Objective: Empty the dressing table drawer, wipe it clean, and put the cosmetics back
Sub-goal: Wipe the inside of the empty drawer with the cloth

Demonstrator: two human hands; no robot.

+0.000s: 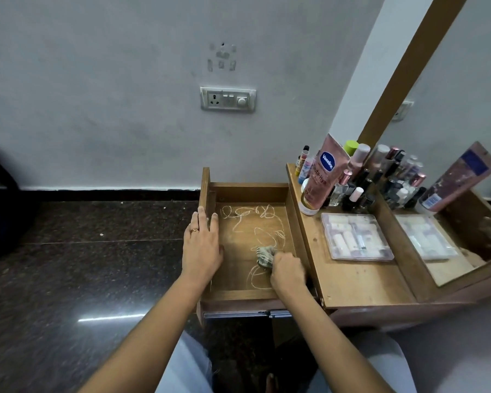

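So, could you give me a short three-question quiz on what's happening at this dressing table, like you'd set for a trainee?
1. True or false: cosmetics lie inside the open brown wooden drawer.
2. Which of the hands grips the crumpled grey cloth? A) left hand B) right hand C) neither
3. Fill in: the tall pink tube on the wooden table top reads ____.

Key: 1 false, only the cloth and white streaks are in it. 2 B; the left hand rests on the drawer's side. 3 Vaseline.
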